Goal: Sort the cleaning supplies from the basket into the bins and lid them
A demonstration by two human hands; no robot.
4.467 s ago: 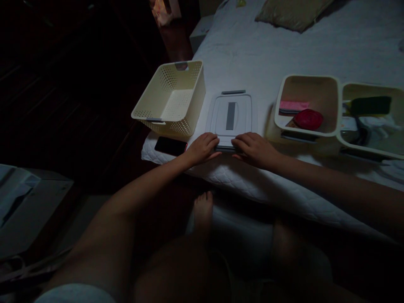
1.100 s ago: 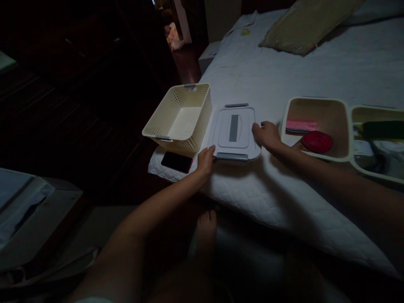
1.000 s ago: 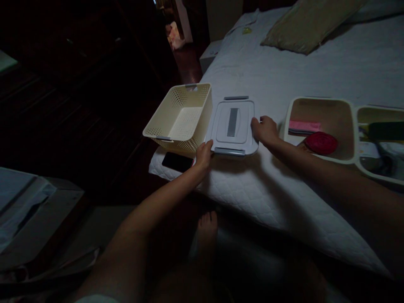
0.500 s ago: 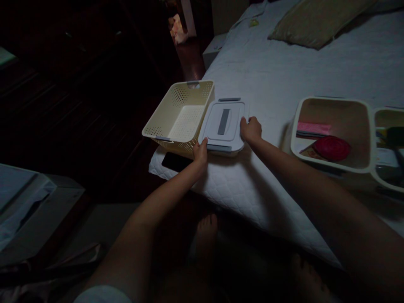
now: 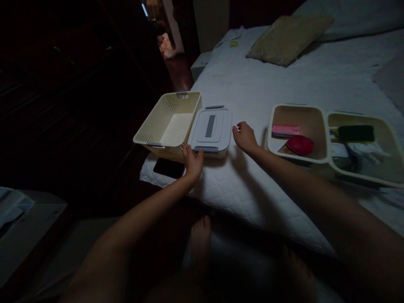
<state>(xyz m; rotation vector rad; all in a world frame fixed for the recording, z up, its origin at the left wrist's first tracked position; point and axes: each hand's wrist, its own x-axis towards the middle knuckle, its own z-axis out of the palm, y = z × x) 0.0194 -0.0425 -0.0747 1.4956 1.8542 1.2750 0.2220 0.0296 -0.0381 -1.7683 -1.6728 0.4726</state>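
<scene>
Hidden: a lower corner of the cream plastic basket (image 5: pixel 167 126), behind the left hand (image 5: pixel 193 163). Cut off: the person's legs (image 5: pixel 94 269) at the bottom edge, the grey box (image 5: pixel 15 214) at the left edge. Too small to tell: the yellowish scrap (image 5: pixel 233 43) on the bed (image 5: pixel 284 92), the distant pale heap (image 5: pixel 165 46).

basket (image 5: pixel 167 122): matt perforated cream plastic | lid (image 5: pixel 210 128): smooth white plastic | phone (image 5: pixel 168 168): glossy black face | mattress cover (image 5: pixel 252 198): soft quilted white cloth | pillow (image 5: pixel 285 41): matt khaki cloth

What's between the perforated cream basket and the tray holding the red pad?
In the head view: a white lidded box with grey latches, then the right hand, with white bedding around them.
</scene>
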